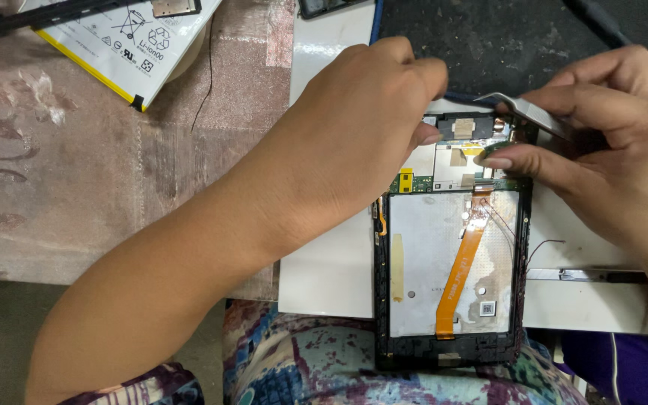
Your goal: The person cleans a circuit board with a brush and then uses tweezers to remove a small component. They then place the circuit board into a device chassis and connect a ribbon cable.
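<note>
Plainly light yet fragile, the opened tablet (448,277) was best steadied by its frame, where the left hand (354,127) pressed while the right hand (616,142) pinched metal tweezers (538,114) over its circuit board (459,161).

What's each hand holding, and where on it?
Right hand: metal tweezers, pinched along the shank, tips at the top of the opened tablet. Left hand: holds nothing clearly; its fingers press on the tablet's top edge.
</note>
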